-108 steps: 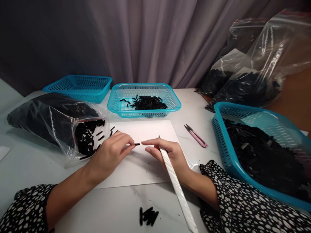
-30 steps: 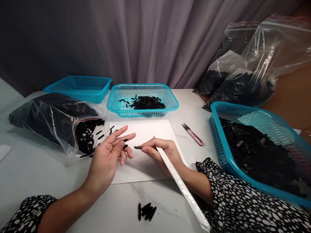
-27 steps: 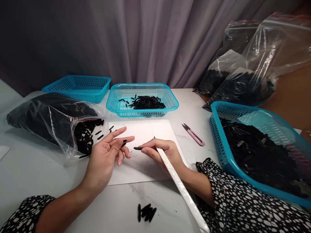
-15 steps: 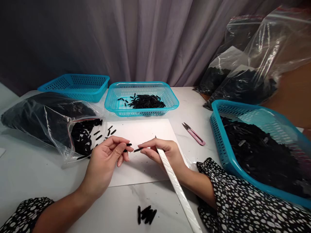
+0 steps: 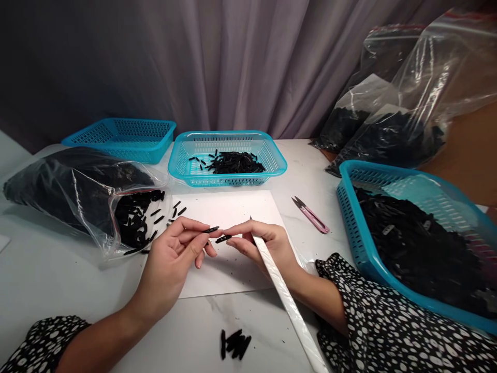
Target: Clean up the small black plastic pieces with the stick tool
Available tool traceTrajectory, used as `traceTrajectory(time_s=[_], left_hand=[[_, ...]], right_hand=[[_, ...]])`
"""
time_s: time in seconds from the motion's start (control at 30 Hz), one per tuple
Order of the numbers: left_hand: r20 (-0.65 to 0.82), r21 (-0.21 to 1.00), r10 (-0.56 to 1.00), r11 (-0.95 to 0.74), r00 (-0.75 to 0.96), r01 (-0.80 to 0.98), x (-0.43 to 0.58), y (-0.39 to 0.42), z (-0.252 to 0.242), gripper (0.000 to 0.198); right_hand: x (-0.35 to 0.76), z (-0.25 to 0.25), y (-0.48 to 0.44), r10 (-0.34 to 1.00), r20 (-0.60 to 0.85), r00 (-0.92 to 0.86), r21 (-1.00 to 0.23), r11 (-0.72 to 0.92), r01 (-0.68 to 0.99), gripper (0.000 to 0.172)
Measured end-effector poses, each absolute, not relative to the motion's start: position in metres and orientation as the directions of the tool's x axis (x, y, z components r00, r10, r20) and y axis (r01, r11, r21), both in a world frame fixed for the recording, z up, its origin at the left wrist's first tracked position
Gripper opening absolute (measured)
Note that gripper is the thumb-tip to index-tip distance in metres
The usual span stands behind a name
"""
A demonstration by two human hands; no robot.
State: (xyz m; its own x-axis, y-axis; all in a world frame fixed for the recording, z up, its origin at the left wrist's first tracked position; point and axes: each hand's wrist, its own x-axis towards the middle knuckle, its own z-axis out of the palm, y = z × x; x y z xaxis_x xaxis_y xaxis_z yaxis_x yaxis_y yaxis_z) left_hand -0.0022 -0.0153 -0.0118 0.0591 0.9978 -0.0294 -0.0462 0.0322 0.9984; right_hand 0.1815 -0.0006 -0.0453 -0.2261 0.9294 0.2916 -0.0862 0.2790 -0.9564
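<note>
My left hand (image 5: 176, 256) pinches a small black strip (image 5: 212, 229) between thumb and fingertips; another dark bit shows under its fingers. Opposite, my right hand (image 5: 267, 246) grips a similar black strip with small pale holes (image 5: 223, 239) by its end. The two strips are close together above the white sheet (image 5: 233, 280). Lodged in my right hand is also a long tool with a white-wrapped handle (image 5: 285, 298); its thin grey tip points away from me. Several black strips (image 5: 235, 344) lie in a small pile on the table nearer to me.
An opened plastic bag of black strips (image 5: 73, 191) lies at left. Blue baskets stand behind: one at the back left (image 5: 155, 154), one holding strips (image 5: 277, 168), and a fuller one at right (image 5: 351, 228). Pink thread snips (image 5: 312, 216) lie between. Filled bags (image 5: 407, 124) stand back right.
My left hand has shifted slightly right, and its strip now sticks out further past the fingertips. The strip in my right hand has turned so its holes show.
</note>
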Motion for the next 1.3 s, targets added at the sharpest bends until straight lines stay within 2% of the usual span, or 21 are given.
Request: traceTrajectory(time_s=[0.23, 0.3, 0.4, 0.47, 0.6, 0.73, 0.83, 1.03, 1.3], left_hand=[[0.004, 1.0, 0.997, -0.004, 0.075, -0.003, -0.0008, -0.0175, -0.0115, 0.003], [-0.001, 1.0, 0.997, 0.001, 0.072, -0.002, 0.0002, -0.0179, -0.0101, 0.005], [-0.011, 1.0, 0.997, 0.012, 0.074, -0.012, 0.0015, -0.0184, -0.0081, 0.007], [-0.014, 1.0, 0.996, 0.014, 0.09, -0.007, 0.0017, -0.019, -0.0075, 0.006], [-0.029, 0.999, 0.993, 0.026, 0.111, 0.034, 0.0004, -0.0201, -0.0082, 0.004], [-0.059, 0.997, 0.991, 0.053, 0.121, 0.05, -0.0006, -0.0207, -0.0085, 0.005], [-0.092, 0.995, 0.984, 0.087, 0.153, 0.039, -0.0005, -0.0206, -0.0082, 0.008], [-0.141, 0.986, 0.985, 0.149, 0.101, -0.075, -0.0013, -0.0183, -0.009, 0.019], [-0.06, 0.995, 0.994, 0.067, 0.089, -0.072, -0.0035, -0.0166, -0.0129, 0.006]], right_hand=[[0.1819, -0.0454, -0.0001, 0.953, 0.207, -0.22, -0.975, 0.183, -0.123, 0.009], [0.1827, -0.045, 0.0004, 0.955, 0.157, -0.253, -0.964, 0.093, -0.249, 0.009], [0.1842, -0.0435, 0.0011, 0.934, 0.086, -0.346, -0.874, -0.096, -0.477, 0.013], [0.1846, -0.0424, 0.0016, 0.924, 0.053, -0.378, -0.835, -0.166, -0.525, 0.016], [0.1831, -0.0408, 0.0013, 0.938, 0.036, -0.346, -0.904, -0.117, -0.41, 0.02], [0.1816, -0.0405, -0.0007, 0.934, 0.156, -0.321, -0.975, 0.094, -0.2, 0.019], [0.1809, -0.0414, -0.0016, 0.932, 0.19, -0.308, -0.979, 0.158, -0.125, 0.015], [0.1798, -0.0416, 0.0006, 0.966, 0.087, -0.244, -0.985, 0.047, -0.164, 0.031], [0.1803, -0.0411, 0.0012, 0.961, 0.069, -0.269, -0.972, 0.005, -0.234, 0.035]])
